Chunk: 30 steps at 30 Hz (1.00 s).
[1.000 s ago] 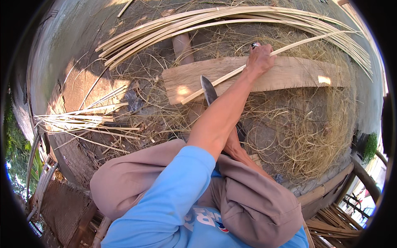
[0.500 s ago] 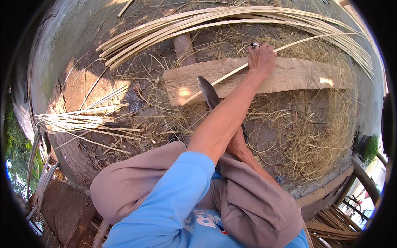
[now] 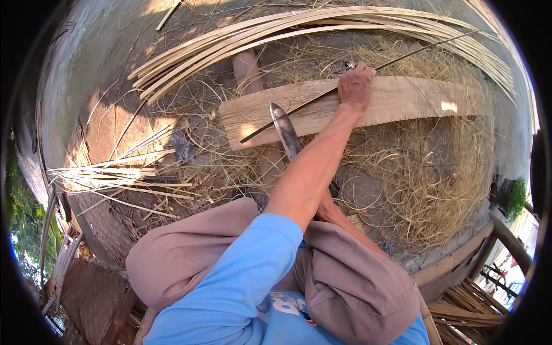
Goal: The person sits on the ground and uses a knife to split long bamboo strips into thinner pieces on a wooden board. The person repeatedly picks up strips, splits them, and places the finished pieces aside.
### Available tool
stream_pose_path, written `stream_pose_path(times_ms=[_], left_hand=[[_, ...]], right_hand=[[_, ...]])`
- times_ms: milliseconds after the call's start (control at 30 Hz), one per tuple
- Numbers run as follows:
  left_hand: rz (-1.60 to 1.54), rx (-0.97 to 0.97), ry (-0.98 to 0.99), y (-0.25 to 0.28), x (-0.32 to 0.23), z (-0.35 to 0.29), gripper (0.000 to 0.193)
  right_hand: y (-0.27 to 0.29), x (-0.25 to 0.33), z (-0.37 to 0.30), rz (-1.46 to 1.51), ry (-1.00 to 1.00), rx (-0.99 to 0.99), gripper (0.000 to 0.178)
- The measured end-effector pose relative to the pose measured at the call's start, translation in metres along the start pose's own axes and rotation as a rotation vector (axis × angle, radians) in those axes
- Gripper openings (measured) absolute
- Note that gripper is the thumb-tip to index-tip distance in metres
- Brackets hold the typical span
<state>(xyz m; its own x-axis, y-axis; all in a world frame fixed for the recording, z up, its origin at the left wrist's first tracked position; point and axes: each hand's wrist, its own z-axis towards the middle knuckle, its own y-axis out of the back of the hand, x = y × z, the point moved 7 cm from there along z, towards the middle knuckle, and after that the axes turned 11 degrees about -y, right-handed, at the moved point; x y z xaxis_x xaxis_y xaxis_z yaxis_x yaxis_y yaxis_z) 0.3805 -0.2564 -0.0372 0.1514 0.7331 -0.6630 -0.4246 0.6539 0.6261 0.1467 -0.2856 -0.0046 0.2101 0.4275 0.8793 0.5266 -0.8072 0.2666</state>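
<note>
The left hand (image 3: 356,86) rests on the rough, pale wooden plank (image 3: 402,103), its fingers (image 3: 352,77) curled shut around a thin, dark bamboo strip (image 3: 310,103) that slants across the plank. A pointed metal knife blade (image 3: 286,129) crosses the plank's near edge below the strip; the right hand is hidden. Long smooth split bamboo strips (image 3: 276,31) curve beyond the plank, and curly, fibrous shavings (image 3: 437,178) lie beside it.

Right hand hidden under left forearm (image 3: 310,178); knife (image 3: 286,129) handle hidden there too; strip bundle (image 3: 322,26) ends cut off at picture edge.
</note>
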Motion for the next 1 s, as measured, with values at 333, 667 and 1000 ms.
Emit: stream_pose_path(times_ms=[333, 667, 1000], left_hand=[[-0.067, 0.189, 0.161, 0.004, 0.014, 0.013, 0.027], [-0.293, 0.395, 0.320, 0.005, 0.026, 0.019, 0.031], [-0.272, 0.277, 0.222, 0.013, 0.029, 0.020, 0.031]], right_hand=[[-0.004, -0.015, 0.008, 0.019, -0.088, 0.038, 0.032], [0.026, -0.030, 0.041, -0.002, -0.154, -0.147, 0.027], [0.018, -0.035, 0.025, 0.037, -0.395, 0.108, 0.029]])
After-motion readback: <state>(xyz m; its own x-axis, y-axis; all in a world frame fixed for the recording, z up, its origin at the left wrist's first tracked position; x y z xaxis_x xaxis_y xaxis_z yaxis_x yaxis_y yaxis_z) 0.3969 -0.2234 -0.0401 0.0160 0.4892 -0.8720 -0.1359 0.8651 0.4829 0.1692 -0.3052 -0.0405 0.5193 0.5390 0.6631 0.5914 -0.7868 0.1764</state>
